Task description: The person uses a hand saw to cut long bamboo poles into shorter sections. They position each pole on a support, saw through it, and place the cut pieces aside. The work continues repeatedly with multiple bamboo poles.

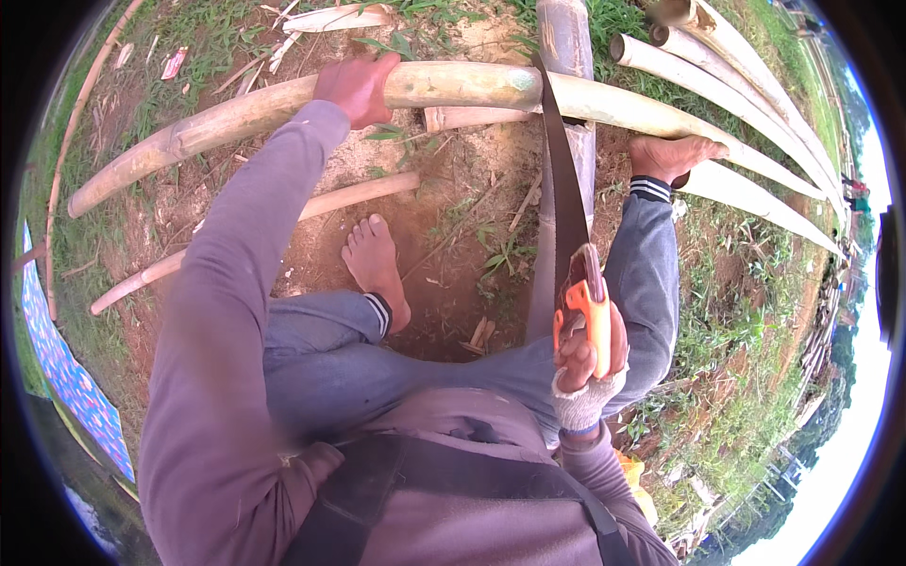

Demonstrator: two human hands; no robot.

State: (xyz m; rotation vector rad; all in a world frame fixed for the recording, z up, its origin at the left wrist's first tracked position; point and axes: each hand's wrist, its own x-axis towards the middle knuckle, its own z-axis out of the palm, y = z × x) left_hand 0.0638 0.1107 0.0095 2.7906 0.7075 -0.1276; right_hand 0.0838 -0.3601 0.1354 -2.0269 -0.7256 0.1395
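A long pale bamboo pole (453, 87) runs across the far part of the view. My left hand (357, 91), bare, is wrapped over it left of the middle. In my right hand (592, 363), which wears a pale fingerless-looking glove, is the orange handle of a hand saw (567, 193). The dark blade reaches away from me, and its far end meets the pole where that crosses a thick greyish bamboo post (566, 42). My right bare foot (675, 156) is up against the pole, right of the blade.
Several cut bamboo poles (755, 99) lie at the far right. A thinner bamboo piece (363, 195) rests on the ground near my left foot (373, 259). Another short length (472, 117) lies behind the held pole. Patterned blue cloth (71, 377) is at the left edge; grass grows at right.
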